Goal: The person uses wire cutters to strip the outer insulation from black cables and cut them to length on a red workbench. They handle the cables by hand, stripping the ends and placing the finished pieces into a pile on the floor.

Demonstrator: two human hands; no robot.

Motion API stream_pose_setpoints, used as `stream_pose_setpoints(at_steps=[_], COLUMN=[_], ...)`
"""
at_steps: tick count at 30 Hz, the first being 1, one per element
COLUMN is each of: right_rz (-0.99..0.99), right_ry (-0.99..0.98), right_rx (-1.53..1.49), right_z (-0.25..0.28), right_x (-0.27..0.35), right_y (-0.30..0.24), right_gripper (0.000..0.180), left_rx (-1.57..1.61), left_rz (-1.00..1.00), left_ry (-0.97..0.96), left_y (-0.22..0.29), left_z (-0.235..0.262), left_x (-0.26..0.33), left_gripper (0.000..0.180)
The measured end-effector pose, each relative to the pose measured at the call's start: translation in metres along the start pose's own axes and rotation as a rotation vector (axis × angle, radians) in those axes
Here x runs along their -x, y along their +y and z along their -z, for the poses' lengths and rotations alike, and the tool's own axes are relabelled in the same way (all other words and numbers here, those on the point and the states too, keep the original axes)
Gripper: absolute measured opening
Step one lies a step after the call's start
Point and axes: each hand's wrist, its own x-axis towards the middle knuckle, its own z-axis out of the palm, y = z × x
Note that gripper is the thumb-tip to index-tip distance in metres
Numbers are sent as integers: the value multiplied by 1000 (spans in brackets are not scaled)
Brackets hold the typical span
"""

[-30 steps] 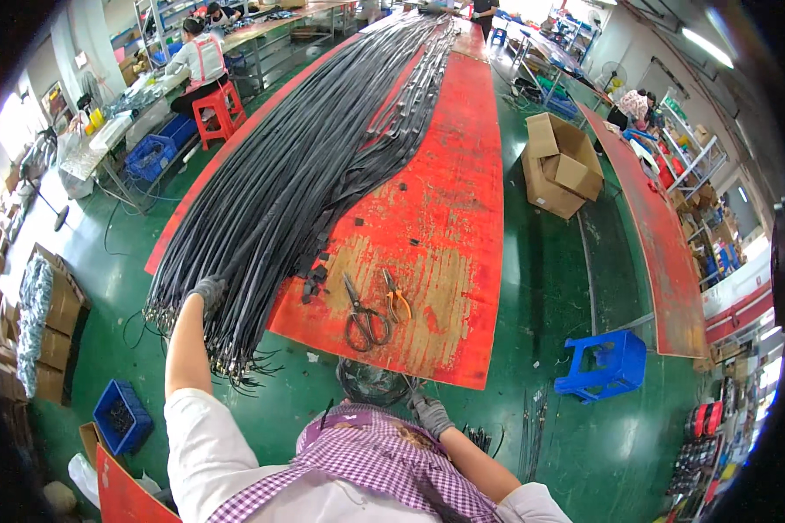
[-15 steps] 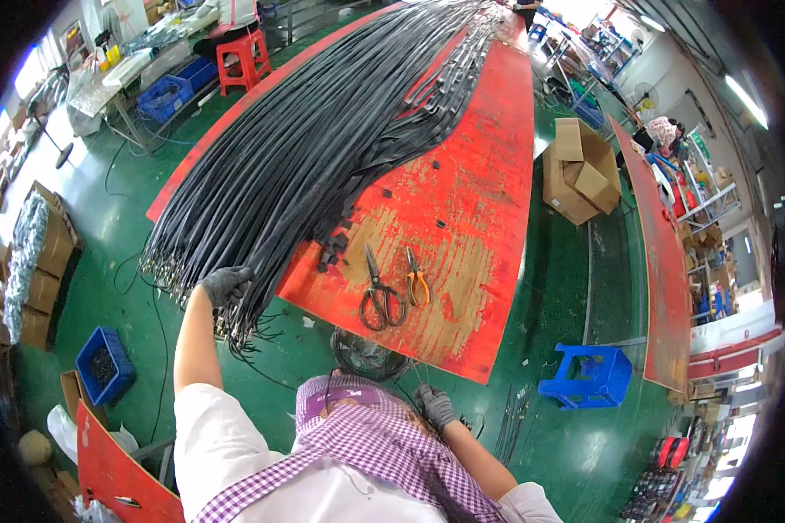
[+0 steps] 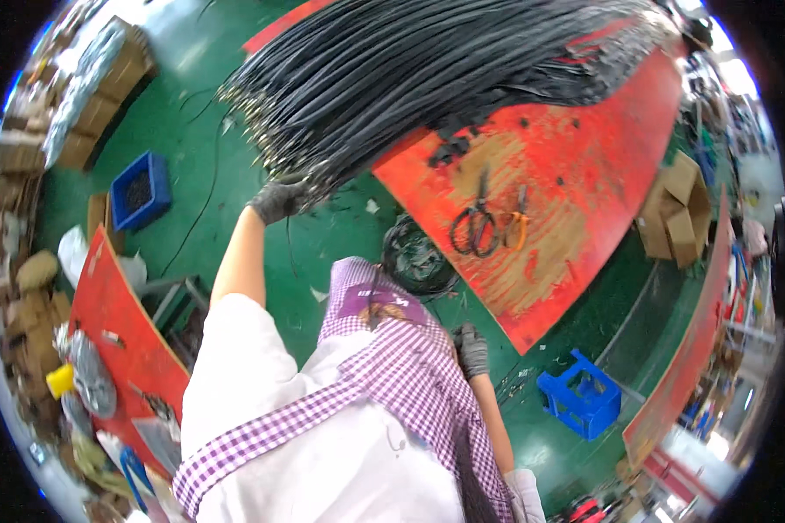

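A thick bundle of long black cables (image 3: 384,74) lies across the red table, its metal-tipped ends hanging over the near left edge. My left hand (image 3: 281,199), in a grey glove, is closed at the cable ends on the near side of the bundle; the fingers are partly hidden. Beside the apron at my right, low by the table corner, is my right hand (image 3: 472,350), also gloved. Its fingers are curled, and what they hold, if anything, cannot be made out. Black-handled scissors (image 3: 474,228) and orange-handled pliers (image 3: 518,228) lie on the table, away from both hands.
The red table (image 3: 549,270) has a worn top with small black scraps (image 3: 449,151). A coil of black wire (image 3: 417,257) is below its near edge. Around stand a blue stool (image 3: 584,397), an open carton (image 3: 679,209), a blue crate (image 3: 139,193) and another red board (image 3: 122,340).
The view has turned, so the table and cables appear swung up and to the right. My left hand stays at the cable ends. The thin strands seen by my right hand no longer show clearly.
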Motion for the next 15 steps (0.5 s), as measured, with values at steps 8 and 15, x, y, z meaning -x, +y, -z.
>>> stream_pose_setpoints(at_steps=[8, 15], right_rz=[-83, 22], right_ry=[-94, -87], right_rx=[-144, -94], right_z=[-13, -19], right_x=[-9, -26], right_y=[-25, -15], right_gripper=[44, 43], left_rx=[46, -372], left_rz=[11, -29], left_ry=[344, 484], left_y=[-49, -62], left_z=[61, 79], left_x=[32, 28], left_gripper=[25, 26])
